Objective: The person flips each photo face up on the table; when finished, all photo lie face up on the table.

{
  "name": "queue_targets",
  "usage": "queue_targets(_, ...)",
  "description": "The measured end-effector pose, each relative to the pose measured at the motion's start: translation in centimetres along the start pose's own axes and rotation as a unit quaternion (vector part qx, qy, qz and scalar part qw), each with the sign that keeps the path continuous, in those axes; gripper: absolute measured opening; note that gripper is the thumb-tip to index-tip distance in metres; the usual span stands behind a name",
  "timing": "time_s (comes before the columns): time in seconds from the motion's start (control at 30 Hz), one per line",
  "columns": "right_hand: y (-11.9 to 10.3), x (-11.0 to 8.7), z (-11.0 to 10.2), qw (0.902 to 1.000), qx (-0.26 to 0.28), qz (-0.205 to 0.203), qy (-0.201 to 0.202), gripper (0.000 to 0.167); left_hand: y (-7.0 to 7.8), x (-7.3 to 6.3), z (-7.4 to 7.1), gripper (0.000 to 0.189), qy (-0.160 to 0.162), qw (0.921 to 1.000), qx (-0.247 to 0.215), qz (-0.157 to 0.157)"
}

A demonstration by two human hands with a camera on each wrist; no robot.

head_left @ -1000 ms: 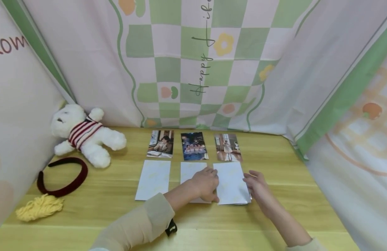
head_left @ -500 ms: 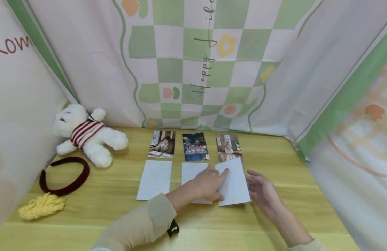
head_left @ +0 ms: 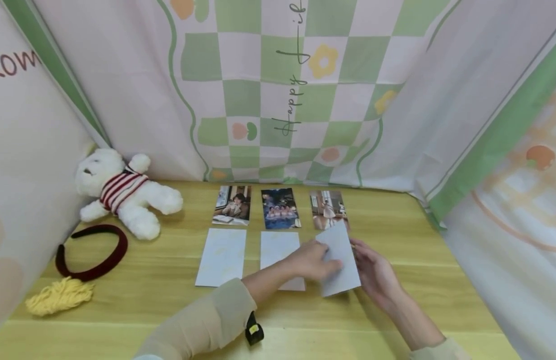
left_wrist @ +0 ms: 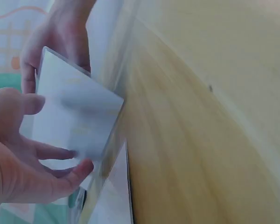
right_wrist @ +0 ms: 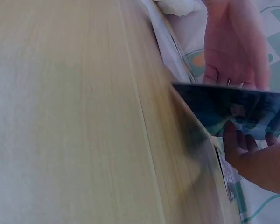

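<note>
A white-backed photo card (head_left: pixel 343 262) with faint yellow marks stands tilted above the table between both hands. In the right wrist view its dark picture side (right_wrist: pixel 238 109) faces the camera. My right hand (head_left: pixel 379 272) holds the card at its right edge, fingertips on the picture; its thumb is hidden. My left hand (head_left: pixel 311 260) reaches across with spread fingers touching the white back, as the left wrist view shows of the hand (left_wrist: pixel 25 158). A middle white card (head_left: pixel 278 250) and a left white card (head_left: pixel 221 257) lie face down.
Above them lie a reading-person photo (head_left: pixel 232 206), a dark group photo (head_left: pixel 281 209) and a dancer photo (head_left: pixel 328 205). At left are a white plush toy (head_left: pixel 129 192), a dark red headband (head_left: pixel 117 257) and yellow yarn (head_left: pixel 60 296). A checked curtain (head_left: pixel 282 100) closes the back.
The right-hand card has risen from lying flat to standing tilted. My left hand has moved right onto its back, and my right hand has stayed at its right edge.
</note>
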State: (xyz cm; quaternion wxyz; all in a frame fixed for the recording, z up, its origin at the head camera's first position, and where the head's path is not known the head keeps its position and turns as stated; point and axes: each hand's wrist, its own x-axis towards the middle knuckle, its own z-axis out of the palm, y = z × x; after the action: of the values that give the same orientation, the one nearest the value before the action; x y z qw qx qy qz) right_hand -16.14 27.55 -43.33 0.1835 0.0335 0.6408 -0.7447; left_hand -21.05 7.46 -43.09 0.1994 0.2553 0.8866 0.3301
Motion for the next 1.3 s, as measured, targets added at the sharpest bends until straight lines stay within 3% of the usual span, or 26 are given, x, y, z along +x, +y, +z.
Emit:
queue_targets(0.07, 0.0, 0.1, 0.1, 0.9998, -0.014, 0.005, -0.013, 0.057, 0.2, 0.1, 0.0, 0.06, -0.003, 0.9949, -0.096, -0.03)
queue_targets(0.17, 0.1, 0.1, 0.3, 0.9989, -0.021, 0.005, -0.041, 0.062, 0.3, 0.3, 0.0, 0.06, -0.008, 0.9713, -0.224, -0.079)
queue_targets(0.27, 0.0, 0.1, 0.7, 0.9954, -0.031, -0.006, -0.091, 0.064, 0.1, 0.4, 0.3, 0.061, -0.017, 0.9347, -0.341, -0.1)
queue_targets(0.4, -0.4, 0.0, 1.1, 0.9878, -0.086, -0.027, -0.127, 0.066, -0.3, 0.6, 0.4, 0.062, -0.03, 0.8803, -0.463, -0.099)
queue_targets(0.47, -0.6, 0.0, 1.2, 0.9832, -0.125, -0.033, -0.129, 0.069, -0.5, 0.7, 0.3, 0.061, -0.035, 0.8618, -0.496, -0.1)
queue_targets(0.57, -0.7, -0.1, 1.3, 0.971, -0.204, -0.046, -0.115, 0.073, -0.8, 0.7, 0.2, 0.054, -0.04, 0.8429, -0.528, -0.097)
queue_targets(0.7, -0.3, -0.1, 1.0, 0.9415, -0.317, -0.071, -0.09, 0.078, -1.0, 0.4, 0.0, 0.051, -0.035, 0.8226, -0.56, -0.09)
queue_targets(0.8, 0.1, -0.2, 0.9, 0.9195, -0.368, -0.104, -0.092, 0.085, -0.9, 0.2, -0.2, 0.053, -0.024, 0.8087, -0.581, -0.088)
queue_targets(0.93, 0.5, -0.2, 0.7, 0.8866, -0.422, -0.16, -0.1, 0.1, -1.0, 0.0, -0.3, 0.053, -0.008, 0.7997, -0.595, -0.081)
queue_targets(1.03, 0.5, -0.2, 0.4, 0.8637, -0.461, -0.179, -0.098, 0.105, -1.1, 0.0, -0.2, 0.055, 0.003, 0.8032, -0.59, -0.079)
queue_targets(1.13, 0.4, -0.4, 0.1, 0.8482, -0.494, -0.167, -0.093, 0.1, -1.3, 0.0, 0.0, 0.059, 0.025, 0.808, -0.582, -0.09)
queue_targets(1.2, 0.3, -0.6, -0.2, 0.8376, -0.515, -0.156, -0.092, 0.095, -1.4, 0.1, 0.2, 0.06, 0.045, 0.8174, -0.566, -0.096)
queue_targets(1.3, 0.3, -0.8, -0.5, 0.8169, -0.55, -0.153, -0.086, 0.089, -1.4, 0.2, 0.6, 0.06, 0.072, 0.8435, -0.523, -0.098)
